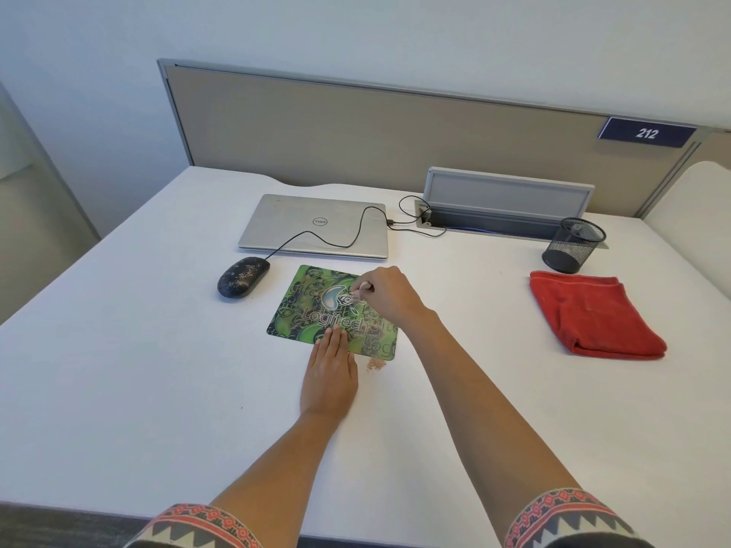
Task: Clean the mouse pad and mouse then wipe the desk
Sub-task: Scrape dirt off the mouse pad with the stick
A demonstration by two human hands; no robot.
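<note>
White surface [118,369] against beige partition panel [356,124]. Centred there, green patterned rectangular mouse pad [300,306], speckled black mouse [242,277] beside. Left hand [330,373] flat, fingers straight, pressing pad; right hand [385,294] pinching small white object [363,287].

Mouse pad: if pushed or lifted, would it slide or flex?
The mouse pad looks thin and flat, so probably light and floppy when lifted. The left hand presses its near edge, suggesting it might slide on the smooth desk.

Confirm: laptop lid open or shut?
Shut. The laptop lies flat on the desk, lid down, logo facing up.
</note>
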